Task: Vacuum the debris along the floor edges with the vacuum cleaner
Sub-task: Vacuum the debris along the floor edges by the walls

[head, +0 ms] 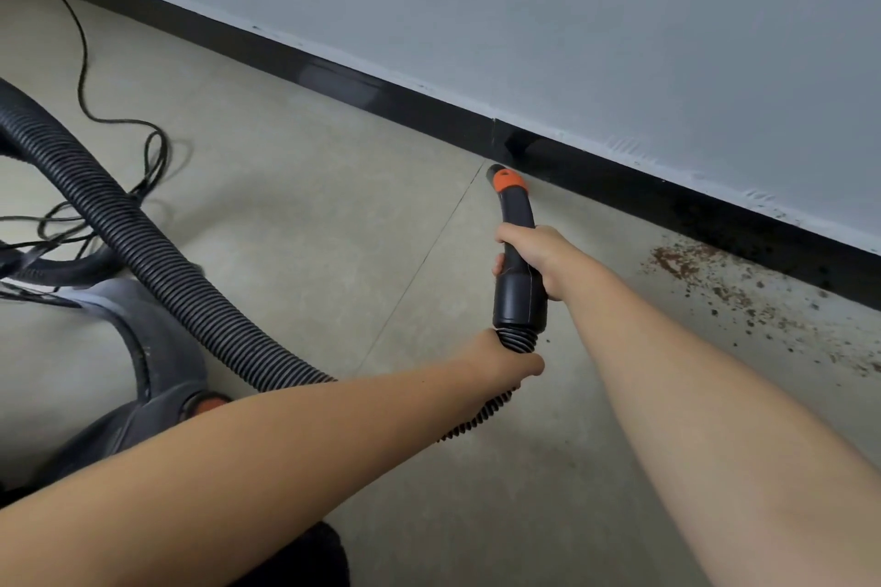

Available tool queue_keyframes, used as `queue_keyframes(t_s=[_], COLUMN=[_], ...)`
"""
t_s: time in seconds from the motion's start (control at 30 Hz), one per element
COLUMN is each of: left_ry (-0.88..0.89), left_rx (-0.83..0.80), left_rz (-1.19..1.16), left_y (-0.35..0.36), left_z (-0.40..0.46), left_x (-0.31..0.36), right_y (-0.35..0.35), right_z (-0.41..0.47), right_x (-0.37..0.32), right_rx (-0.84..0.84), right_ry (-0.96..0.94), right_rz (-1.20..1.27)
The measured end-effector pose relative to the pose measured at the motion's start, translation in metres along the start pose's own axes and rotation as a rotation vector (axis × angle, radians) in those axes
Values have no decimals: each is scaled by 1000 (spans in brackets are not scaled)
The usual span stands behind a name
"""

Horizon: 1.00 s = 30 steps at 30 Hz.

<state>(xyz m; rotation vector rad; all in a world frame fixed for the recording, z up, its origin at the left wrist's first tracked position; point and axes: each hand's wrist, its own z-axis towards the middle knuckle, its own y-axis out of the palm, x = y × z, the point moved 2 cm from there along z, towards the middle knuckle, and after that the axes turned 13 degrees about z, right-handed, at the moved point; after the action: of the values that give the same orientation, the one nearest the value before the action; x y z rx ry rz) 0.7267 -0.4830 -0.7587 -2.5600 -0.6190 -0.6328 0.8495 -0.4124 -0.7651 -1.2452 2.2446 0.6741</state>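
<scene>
A black vacuum nozzle handle (517, 224) with an orange collar points at the floor next to the black baseboard (429, 105). My right hand (534, 253) grips the handle's middle. Just below its cuff, my left hand (505, 360) grips the ribbed black hose (157, 253). The hose loops left and back to the grey vacuum body (143, 372) at the lower left. Brown debris (715, 286) lies scattered along the baseboard to the right of the nozzle tip, apart from it.
A thin black power cord (95, 110) snakes and tangles on the beige tiled floor at the left. The pale wall (572, 14) runs diagonally from upper left to right. A dark shape (314, 553) sits at the bottom edge.
</scene>
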Motion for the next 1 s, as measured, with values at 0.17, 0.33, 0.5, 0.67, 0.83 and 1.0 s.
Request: queue_keyframes(t_s=[0.17,0.33,0.5,0.67,0.83,1.0], left_ry=[5,81,146,113,40,14], left_rx=[-44,-151,-331,-444,-453,-533], left_rz=[-4,137,329,313,301,332], left_y=[14,26,49,89,102,112], left_z=[-17,-37,-67,-115,-143,-154], left_x=[-23,-40,-47,-76,-98,-100], right_y=[6,-12,-50,-55,-44,-57], right_z=[-23,-53,-101,-145,-164,-185], right_x=[22,54,91,132,157,170], right_rx=[8,153,312,244,166,227], right_ry=[3,-47,-33,25,59,74], right_rz=[-67,50,179,104,39,93])
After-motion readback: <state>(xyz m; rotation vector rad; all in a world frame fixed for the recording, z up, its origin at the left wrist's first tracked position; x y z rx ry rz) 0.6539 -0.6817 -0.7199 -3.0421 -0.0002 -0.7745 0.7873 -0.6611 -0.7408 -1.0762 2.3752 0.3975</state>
